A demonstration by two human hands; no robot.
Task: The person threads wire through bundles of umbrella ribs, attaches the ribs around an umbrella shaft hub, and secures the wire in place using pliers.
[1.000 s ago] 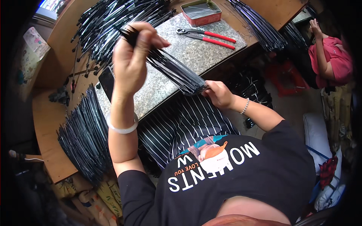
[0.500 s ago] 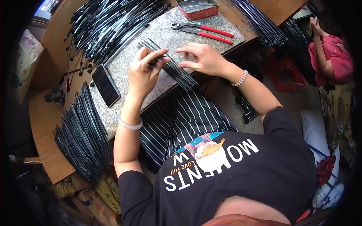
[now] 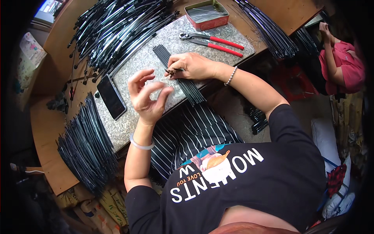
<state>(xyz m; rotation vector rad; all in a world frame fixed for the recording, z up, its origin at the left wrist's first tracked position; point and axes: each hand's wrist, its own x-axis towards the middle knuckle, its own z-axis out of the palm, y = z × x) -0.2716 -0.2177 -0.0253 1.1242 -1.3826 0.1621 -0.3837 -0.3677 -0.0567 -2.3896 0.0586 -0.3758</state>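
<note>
A flat row of thin black rods (image 3: 177,74) lay side by side near the middle of the frame, running from upper left to lower right across a speckled stone slab (image 3: 132,117). The right hand (image 3: 191,65) pressed down on the row about halfway along, fingers curled and pinching a small dark piece at the rods; what that piece was could not be told. The left hand (image 3: 146,95) hung just left of the row, loose and holding nothing, fingers spread and bent, a pale bangle (image 3: 141,145) at the wrist.

The rods looked light, stiff and smooth, likely to roll or slide apart, so gripping the whole row across its middle or near one end would probably keep it together.

On the slab, a dark phone (image 3: 111,96) lay at left, red-handled pliers (image 3: 212,40) above the hand, and a red tin (image 3: 206,15) at top. Heaps of the same black rods (image 3: 117,31) covered the wooden bench (image 3: 50,132) at upper left and lower left. Another person in a pink top (image 3: 343,66) sat at the right edge.
</note>
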